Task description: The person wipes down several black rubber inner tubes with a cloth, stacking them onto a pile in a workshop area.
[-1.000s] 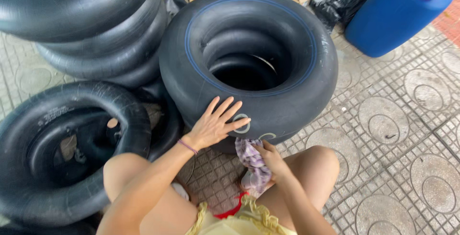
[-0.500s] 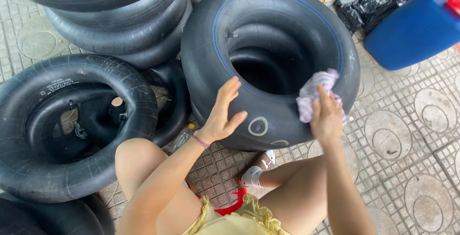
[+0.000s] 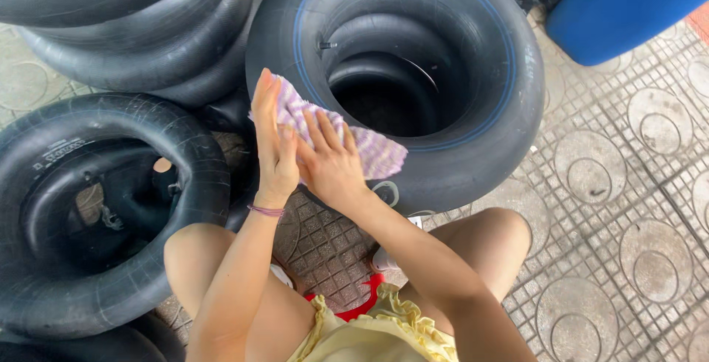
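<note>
The right hand (image 3: 332, 162) lies flat with its fingers spread on a purple and white striped cloth (image 3: 369, 148), pressing it against the near left side of the big black inner tube (image 3: 473, 162) that stands in front of the person. The cloth sits under the palm and fingers and sticks out past them to the right, where a loose corner hangs over the tube's rounded wall; a smaller part shows above the fingers to the upper left. The left hand (image 3: 272, 151) stands just beside the right one, touching it, with its fingers straight and close together pointing up, its palm turned toward the cloth and the tube; it holds the left edge of the cloth against the rubber rather than gripping it. A thin bracelet (image 3: 266, 210) circles the left wrist. The tube has a blue line running round its top face, and more tubes show stacked inside its hole. To the left lies another black tube (image 3: 185, 185) flat on the ground, and behind it a stack of tubes (image 3: 148, 44) rises at the upper left. A blue plastic container (image 3: 620, 7) stands at the upper right on the patterned paving tiles (image 3: 628, 185). The person's bare knees frame a yellow ruffled garment (image 3: 377, 332) at the bottom edge.
</note>
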